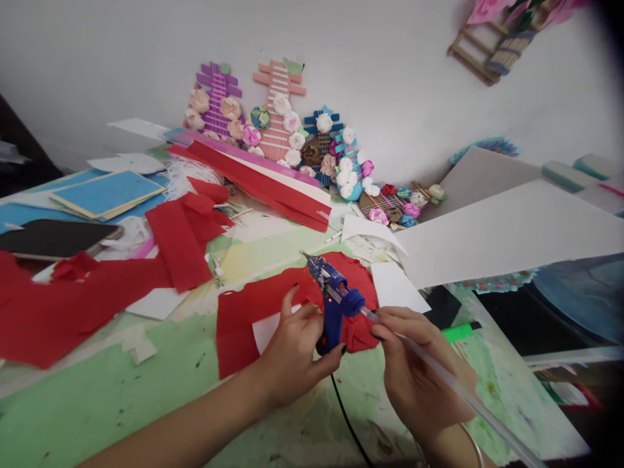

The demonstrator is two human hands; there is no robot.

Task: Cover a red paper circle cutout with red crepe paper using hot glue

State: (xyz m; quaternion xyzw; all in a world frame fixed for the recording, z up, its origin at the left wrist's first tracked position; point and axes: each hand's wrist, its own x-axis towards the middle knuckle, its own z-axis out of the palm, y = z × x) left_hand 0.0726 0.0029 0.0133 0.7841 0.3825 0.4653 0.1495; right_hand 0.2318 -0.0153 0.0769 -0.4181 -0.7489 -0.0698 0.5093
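My left hand (295, 351) is closed round the handle of a blue glue gun (335, 300), whose nozzle points up and to the left. My right hand (419, 370) pinches a long clear glue stick (468, 400) that runs into the back of the gun and slants down to the lower right. Both hands are over a sheet of red crepe paper (244, 318) with a white paper piece (266, 328) on it. The gun's black cord (348, 422) trails toward me across the green table (121, 396).
More red crepe paper (73, 299) lies at the left, with blue boards (104, 193) and a black board (53, 237) behind. Paper-flower crafts (292, 136) lean on the wall. Large white sheets (507, 231) cover the right side. A green marker (458, 333) lies by my right hand.
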